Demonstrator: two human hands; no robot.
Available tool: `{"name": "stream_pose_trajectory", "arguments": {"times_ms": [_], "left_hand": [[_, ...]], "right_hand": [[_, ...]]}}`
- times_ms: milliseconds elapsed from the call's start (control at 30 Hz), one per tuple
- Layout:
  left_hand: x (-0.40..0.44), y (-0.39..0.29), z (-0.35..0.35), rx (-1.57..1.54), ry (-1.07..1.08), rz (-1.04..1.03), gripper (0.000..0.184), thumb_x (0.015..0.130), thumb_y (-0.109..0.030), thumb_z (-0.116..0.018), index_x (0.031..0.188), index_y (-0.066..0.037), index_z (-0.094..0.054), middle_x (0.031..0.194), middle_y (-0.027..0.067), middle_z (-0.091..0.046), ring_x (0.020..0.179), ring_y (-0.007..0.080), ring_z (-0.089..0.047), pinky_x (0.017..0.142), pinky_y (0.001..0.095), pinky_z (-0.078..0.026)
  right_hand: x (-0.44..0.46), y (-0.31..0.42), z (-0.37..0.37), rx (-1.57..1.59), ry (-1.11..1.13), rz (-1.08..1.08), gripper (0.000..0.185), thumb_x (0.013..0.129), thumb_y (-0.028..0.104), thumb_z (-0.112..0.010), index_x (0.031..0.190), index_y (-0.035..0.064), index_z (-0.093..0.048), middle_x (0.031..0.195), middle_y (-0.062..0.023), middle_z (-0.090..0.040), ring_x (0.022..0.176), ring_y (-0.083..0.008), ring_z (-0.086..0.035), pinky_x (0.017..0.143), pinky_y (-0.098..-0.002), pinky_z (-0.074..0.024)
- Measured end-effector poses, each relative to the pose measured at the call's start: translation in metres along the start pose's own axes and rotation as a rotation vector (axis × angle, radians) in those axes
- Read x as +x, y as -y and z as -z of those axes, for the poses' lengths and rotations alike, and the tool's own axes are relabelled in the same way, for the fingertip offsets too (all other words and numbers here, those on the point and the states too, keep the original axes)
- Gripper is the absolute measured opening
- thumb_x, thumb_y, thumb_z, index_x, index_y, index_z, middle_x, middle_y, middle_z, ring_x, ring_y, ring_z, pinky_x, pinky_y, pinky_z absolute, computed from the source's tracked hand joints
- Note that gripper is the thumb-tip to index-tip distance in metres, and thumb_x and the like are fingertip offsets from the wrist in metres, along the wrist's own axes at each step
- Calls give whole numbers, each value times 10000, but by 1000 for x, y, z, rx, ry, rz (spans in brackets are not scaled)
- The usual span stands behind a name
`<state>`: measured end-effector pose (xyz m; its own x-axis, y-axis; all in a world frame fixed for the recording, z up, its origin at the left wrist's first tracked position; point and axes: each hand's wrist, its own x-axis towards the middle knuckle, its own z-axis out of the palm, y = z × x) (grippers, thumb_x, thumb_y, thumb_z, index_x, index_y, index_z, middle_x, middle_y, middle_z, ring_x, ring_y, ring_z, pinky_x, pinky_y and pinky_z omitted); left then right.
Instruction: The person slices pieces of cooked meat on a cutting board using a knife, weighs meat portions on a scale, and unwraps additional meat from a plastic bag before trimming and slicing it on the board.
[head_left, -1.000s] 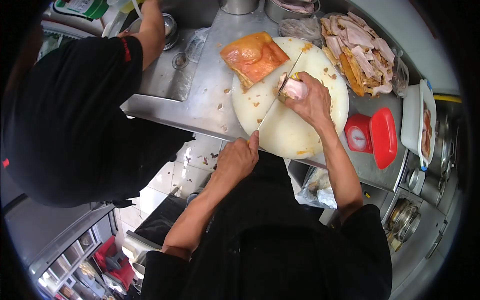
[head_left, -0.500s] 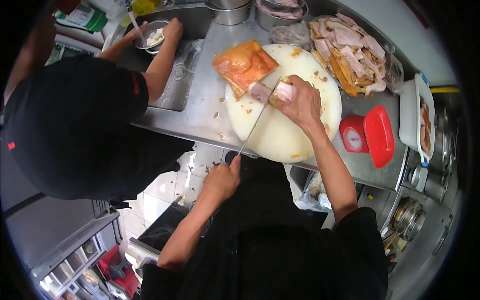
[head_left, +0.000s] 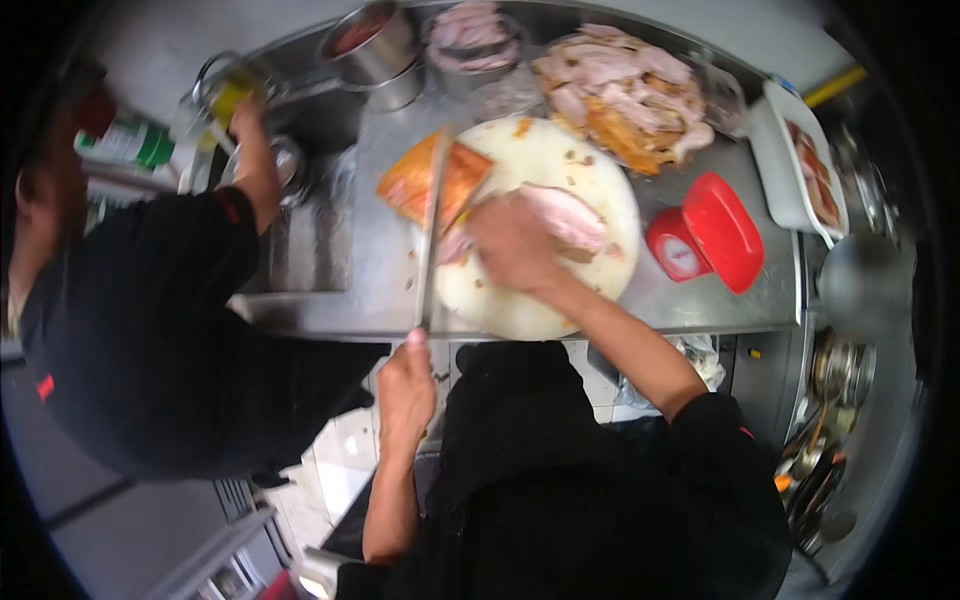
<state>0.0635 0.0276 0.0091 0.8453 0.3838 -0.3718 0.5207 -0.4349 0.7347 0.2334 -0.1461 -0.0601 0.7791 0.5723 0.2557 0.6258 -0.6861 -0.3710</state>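
My left hand (head_left: 405, 385) is closed around the handle of a long knife (head_left: 429, 240), its blade pointing away from me across the left side of the round white cutting board (head_left: 490, 305). The far part of the blade passes over a slab of cooked meat with orange-brown skin (head_left: 415, 180). My right hand (head_left: 515, 245) is over the middle of the board, blurred by motion, its fingertips close to a small pale end of meat (head_left: 455, 243). Whether they grip anything cannot be made out. Just right of that hand lies a pale pink cut of meat (head_left: 567, 215).
Sliced meat is heaped in a large pile (head_left: 630, 95) behind the board. A red scale (head_left: 682, 248) stands to the right, near a white tub (head_left: 795, 165). Metal pots (head_left: 395, 85) stand at the back. At left, a co-worker (head_left: 170, 330) reaches over the sink (head_left: 330, 235).
My right hand has let go of the pale cut, which now lies on the board, and moved left. The knife has swung left and more upright. The view has shifted; the co-worker's arm reaches farther back.
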Motion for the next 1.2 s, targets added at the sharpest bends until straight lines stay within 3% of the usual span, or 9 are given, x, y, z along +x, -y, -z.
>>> {"name": "stream_pose_trajectory", "arguments": {"times_ms": [33, 133, 267, 467, 533, 767, 967, 1100, 1200], "left_hand": [[-3, -9, 7, -65, 46, 134, 641, 1051, -480, -406, 785, 77, -577, 601, 143, -532, 571, 215, -547, 588, 398, -457], [3, 18, 11, -46, 22, 73, 661, 1049, -503, -396, 739, 63, -540, 574, 109, -484, 544, 184, -466, 544, 377, -407], [-7, 15, 12, -80, -22, 78, 701, 1042, -549, -392, 690, 41, -528, 565, 66, -475, 523, 141, -431, 495, 339, -362], [-24, 4, 12, -273, -90, 104, 668, 1011, -619, -408, 707, -30, -487, 572, 14, -468, 444, 93, -448, 387, 240, -317], [-27, -2, 15, -297, -114, 110, 672, 1004, -633, -409, 710, -34, -485, 575, 14, -471, 438, 90, -450, 377, 231, -316], [-31, 9, 11, -331, -92, 189, 659, 997, -638, -424, 725, -41, -486, 566, 10, -473, 423, 79, -439, 369, 225, -309], [-38, 16, -1, -241, -13, 168, 635, 1019, -590, -429, 691, -48, -471, 555, 2, -461, 418, 77, -417, 377, 245, -294], [-42, 19, -2, -247, 61, 177, 623, 1025, -576, -431, 688, -55, -487, 540, -22, -409, 443, 73, -396, 404, 258, -297], [-48, 9, 0, -195, 79, 217, 619, 1030, -572, -421, 703, -51, -500, 572, -25, -407, 480, 68, -396, 426, 257, -302]], "right_hand": [[1, 8, -19, -61, -161, 139, 261, 680, 41, -682, 937, 65, -641, 994, -124, -619, 996, -320, -566, 878, -458, -399], [5, 17, -42, 120, 17, 44, 430, 714, -21, -635, 1134, 3, -544, 1010, -161, -601, 1031, -335, -575, 856, -461, -436], [0, 22, -37, 79, 53, 6, 323, 758, 13, -622, 1077, -5, -571, 1055, -179, -602, 1017, -336, -594, 811, -459, -475], [5, 13, -9, 344, -119, -3, 196, 774, 40, -621, 964, -8, -611, 890, -166, -616, 863, -341, -628, 766, -438, -536], [15, 5, 34, 339, -412, 31, 198, 795, 56, -619, 983, -5, -621, 890, -167, -623, 846, -342, -637, 753, -430, -548], [45, -167, 133, -162, -689, -194, 191, 807, 91, -650, 978, 9, -679, 941, -156, -655, 907, -368, -643, 793, -476, -541], [7, -155, 115, 24, -191, -287, 543, 810, 369, -737, 1214, 19, -645, 1147, -231, -638, 1103, -393, -595, 967, -465, -475], [-41, -86, 70, 617, 266, -480, 778, 807, 458, -725, 1378, -16, -490, 1318, -283, -536, 1254, -412, -496, 1049, -451, -411], [-66, -46, 59, 278, 111, -325, 866, 757, 453, -771, 1395, -34, -446, 1405, -273, -463, 1317, -417, -436, 1093, -482, -356]]}}
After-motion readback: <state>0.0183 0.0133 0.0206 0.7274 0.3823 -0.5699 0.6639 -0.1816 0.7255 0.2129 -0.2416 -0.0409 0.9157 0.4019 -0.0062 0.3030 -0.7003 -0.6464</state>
